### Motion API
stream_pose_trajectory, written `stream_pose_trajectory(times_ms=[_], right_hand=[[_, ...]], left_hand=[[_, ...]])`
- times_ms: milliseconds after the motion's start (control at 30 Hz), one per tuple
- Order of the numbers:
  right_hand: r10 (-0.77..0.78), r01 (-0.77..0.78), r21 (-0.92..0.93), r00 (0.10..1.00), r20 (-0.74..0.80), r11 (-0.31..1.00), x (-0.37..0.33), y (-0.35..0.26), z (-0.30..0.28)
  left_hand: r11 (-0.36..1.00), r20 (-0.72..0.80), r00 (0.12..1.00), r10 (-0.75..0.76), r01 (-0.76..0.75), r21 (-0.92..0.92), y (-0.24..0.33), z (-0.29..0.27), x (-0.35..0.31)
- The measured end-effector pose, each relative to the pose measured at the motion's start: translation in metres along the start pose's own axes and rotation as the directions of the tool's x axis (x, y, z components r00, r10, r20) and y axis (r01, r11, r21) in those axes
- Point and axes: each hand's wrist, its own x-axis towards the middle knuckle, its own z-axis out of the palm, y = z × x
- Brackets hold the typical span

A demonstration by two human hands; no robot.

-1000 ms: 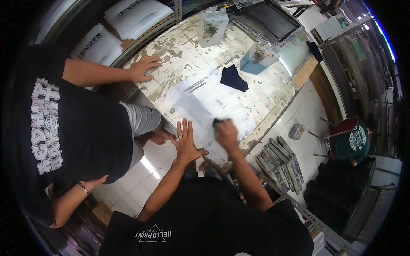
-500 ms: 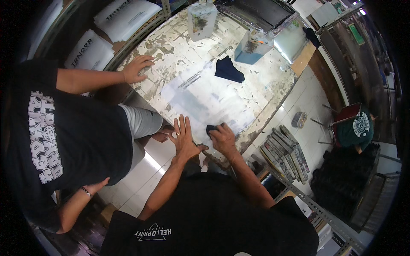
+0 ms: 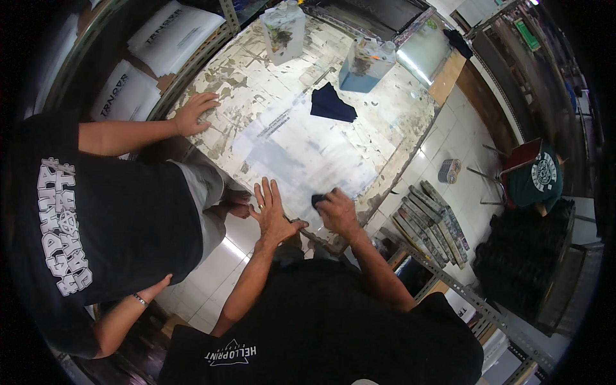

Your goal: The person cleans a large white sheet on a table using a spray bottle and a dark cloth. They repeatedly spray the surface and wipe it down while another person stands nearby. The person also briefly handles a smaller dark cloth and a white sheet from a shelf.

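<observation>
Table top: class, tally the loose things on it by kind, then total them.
Translucent plastic jugs: 2
Dark cloths: 2, one lying flat, one under the right hand
Large pale sheet: 1
Total: 5

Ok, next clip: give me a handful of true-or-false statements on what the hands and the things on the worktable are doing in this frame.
1. The right hand presses a dark cloth pad on the pale sheet. True.
2. The left hand is clenched in a fist. False: it lies flat, fingers spread, at the near edge of the worktable.
3. A folded dark cloth lies farther up the table, untouched. True.
4. The co-worker's hand holds a translucent jug. False: it rests flat at the table's left edge, apart from the jug.
</observation>
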Motion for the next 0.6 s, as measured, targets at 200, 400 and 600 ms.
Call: stream_pose_trajectory(times_ms=[200,400,600], right_hand=[[-0.173,0.149,0.197,0.979,0.112,0.969,0.007,-0.016,0.02],[0.061,-0.103,-0.143,0.961,-0.268,0.984,0.031,0.07,-0.015],[0.114,-0.17,-0.226,0.964,-0.24,0.959,0.048,0.087,-0.051]], left_hand=[[0.997,0.013,1.0,-0.024,0.023,0.069,0.003,0.0,0.001],[0.997,0.042,0.998,-0.053,0.051,0.065,0.009,-0.006,0.0],[0.994,0.063,0.997,-0.047,0.041,0.098,0.006,-0.006,-0.001]])
